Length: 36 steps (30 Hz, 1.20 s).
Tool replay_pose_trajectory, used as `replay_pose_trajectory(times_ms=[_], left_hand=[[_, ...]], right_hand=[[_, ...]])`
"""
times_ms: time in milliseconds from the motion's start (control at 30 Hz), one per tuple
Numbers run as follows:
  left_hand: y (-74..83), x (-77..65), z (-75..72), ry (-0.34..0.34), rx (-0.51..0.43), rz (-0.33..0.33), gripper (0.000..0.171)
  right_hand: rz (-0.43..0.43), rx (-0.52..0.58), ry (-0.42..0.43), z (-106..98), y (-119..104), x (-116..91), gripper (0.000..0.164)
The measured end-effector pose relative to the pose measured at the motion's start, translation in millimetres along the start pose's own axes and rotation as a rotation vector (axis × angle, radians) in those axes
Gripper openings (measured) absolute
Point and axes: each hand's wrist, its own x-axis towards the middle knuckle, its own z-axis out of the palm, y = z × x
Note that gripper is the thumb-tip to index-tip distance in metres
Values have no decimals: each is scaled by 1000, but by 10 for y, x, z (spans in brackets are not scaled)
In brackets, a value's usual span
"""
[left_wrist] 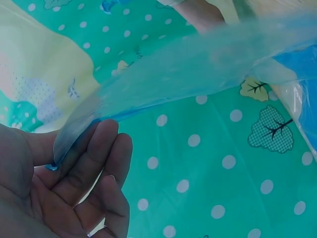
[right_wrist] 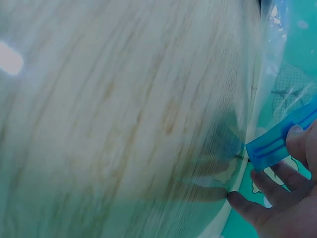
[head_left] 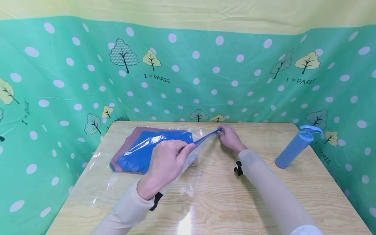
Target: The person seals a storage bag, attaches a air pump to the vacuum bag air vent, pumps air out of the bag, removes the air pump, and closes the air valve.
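Note:
A clear plastic storage bag (head_left: 100, 173) lies on the left of the table, with folded blue fabric (head_left: 135, 158) and mauve fabric (head_left: 124, 150) inside. My left hand (head_left: 167, 160) pinches the near part of its mouth, lifted off the table. Between thumb and fingers, the film's edge shows in the left wrist view, with a blue line (left_wrist: 133, 114) along it. At the far end, my right hand (head_left: 230, 138) pinches the corner of the blue zip strip (right_wrist: 270, 146). The strip (head_left: 207, 135) runs taut between both hands.
A blue hand pump (head_left: 295, 147) with a T-shaped handle stands at the right of the wooden table (head_left: 223, 202). Green dotted cloth (head_left: 217, 78) hangs behind and along both sides of the table.

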Motion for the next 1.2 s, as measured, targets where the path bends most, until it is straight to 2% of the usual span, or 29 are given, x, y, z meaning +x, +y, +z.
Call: replay_pose_trajectory(times_ms=[200, 800, 1200], left_hand=[[-1, -2, -28, 0, 8, -4, 55], [22, 33, -106, -22, -2, -34, 32], [19, 39, -160, -29, -1, -38, 27]], right_hand=[[-2, 5, -6, 4, 14, 25, 15], [36, 9, -10, -4, 51, 36, 15], [36, -2, -15, 1, 67, 30, 12]])
